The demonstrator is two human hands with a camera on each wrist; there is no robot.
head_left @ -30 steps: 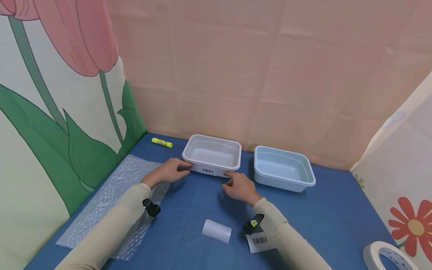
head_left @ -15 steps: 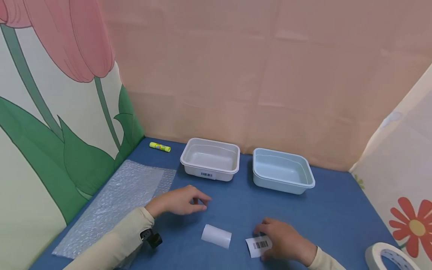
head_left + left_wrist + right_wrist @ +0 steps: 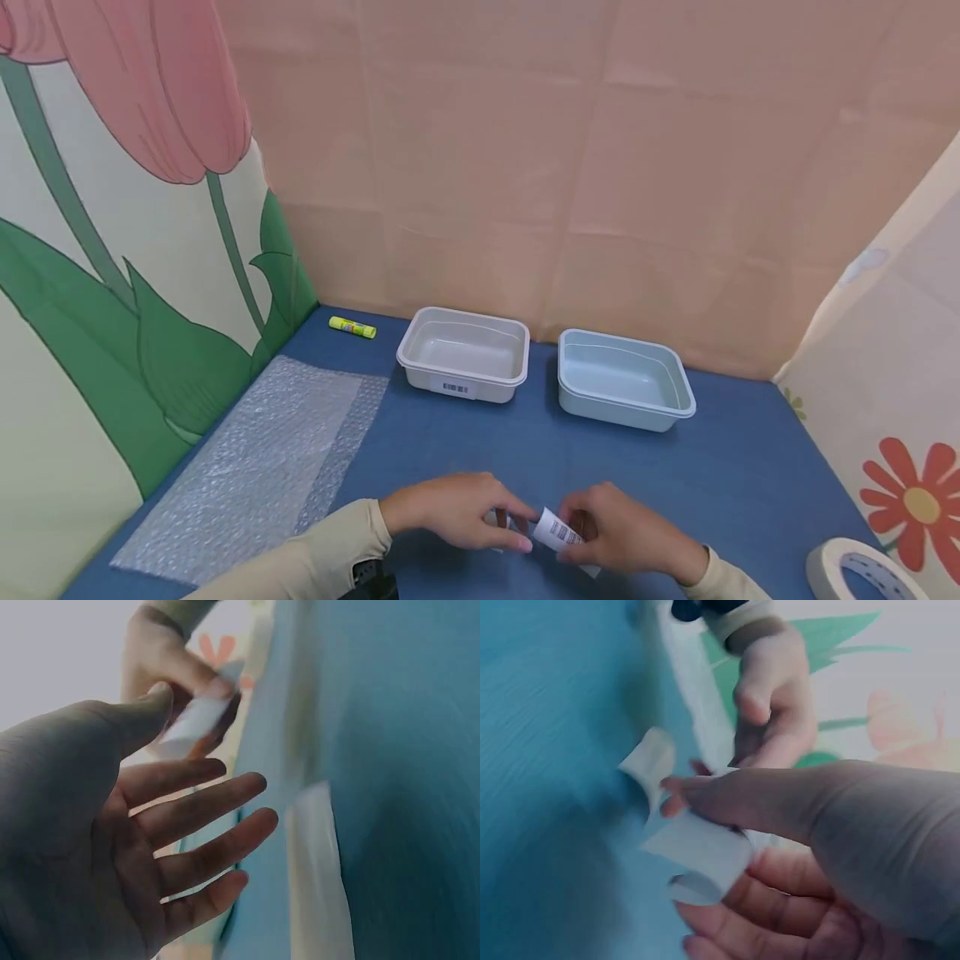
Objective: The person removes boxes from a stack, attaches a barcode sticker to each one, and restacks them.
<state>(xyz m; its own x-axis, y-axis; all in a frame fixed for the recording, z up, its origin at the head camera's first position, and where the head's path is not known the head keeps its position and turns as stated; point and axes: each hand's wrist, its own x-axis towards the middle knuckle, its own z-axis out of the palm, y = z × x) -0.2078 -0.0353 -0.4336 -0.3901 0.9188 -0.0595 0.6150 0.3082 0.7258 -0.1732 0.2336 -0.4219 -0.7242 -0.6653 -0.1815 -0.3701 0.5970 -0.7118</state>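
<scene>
My right hand (image 3: 633, 533) pinches a small curled white barcode label (image 3: 553, 530) between thumb and fingers, raised off the blue tabletop. At the label's left end is my left hand (image 3: 457, 510), its thumb and fingertips close by; in the left wrist view its fingers (image 3: 199, 859) are spread and relaxed, and whether they touch the label I cannot tell. A second curled white paper (image 3: 652, 756) lies on the table, mostly hidden behind my left hand in the head view. Beyond the hands stands a light grey plastic tub (image 3: 431, 379) with a barcode label (image 3: 455, 387) on its front.
A light blue tub (image 3: 622, 408) stands right of the grey one. Bubble wrap (image 3: 247, 475) covers the table's left side. A yellow glue stick (image 3: 352, 327) lies at the back left, and a roll of white tape (image 3: 832, 562) sits at the front right.
Both hands have left the grey tub and come toward the front. My right hand has picked the barcode label up from the table, and the left has moved right, over to it.
</scene>
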